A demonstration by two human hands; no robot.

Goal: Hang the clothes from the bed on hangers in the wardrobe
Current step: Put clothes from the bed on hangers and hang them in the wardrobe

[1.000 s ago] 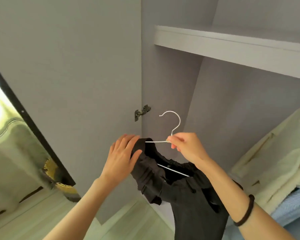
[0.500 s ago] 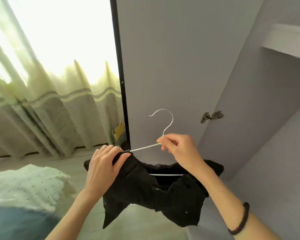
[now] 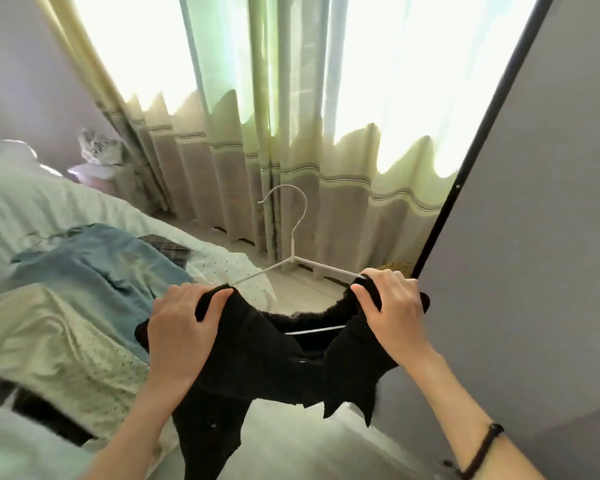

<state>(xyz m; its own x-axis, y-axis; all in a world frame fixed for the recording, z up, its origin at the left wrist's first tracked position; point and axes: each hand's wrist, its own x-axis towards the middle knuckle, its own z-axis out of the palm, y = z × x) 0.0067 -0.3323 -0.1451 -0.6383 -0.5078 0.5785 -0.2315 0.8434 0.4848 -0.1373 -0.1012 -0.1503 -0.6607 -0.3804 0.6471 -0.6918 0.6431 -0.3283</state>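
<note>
Since half a second ago the right hand (image 3: 392, 306) has left the neck of the white hanger (image 3: 293, 252) and now grips the black garment's (image 3: 274, 362) right shoulder, fingers curled over cloth. Opposite, the left hand (image 3: 184, 327) clamps the other shoulder, so the garment sits on the hanger, held beside the bed (image 3: 49, 209), seemingly ready for the wardrobe, whose door (image 3: 534, 237) stands at right.

hanger (image 3: 293, 237): white wire, showing plain white against the curtain
garment (image 3: 267, 358): solid black, hanging on the hanger, small pale button dots showing
curtain (image 3: 343, 188): pale yellow-green, glowing with backlight up top, beige lower band with thin dark and white stripes
wardrobe door (image 3: 534, 237): flat grey, black edge strip running along its left side
blue garment (image 3: 94, 265): light blue, lying on the bed at left
dotted fabric (image 3: 94, 372): cream with small dark dots, lying near left
plaid cloth (image 3: 165, 247): dark grey check, peeking out beyond the blue one
bed sheet (image 3: 32, 202): pale mint-white
wristband (image 3: 482, 452): black, sitting on the right wrist
</note>
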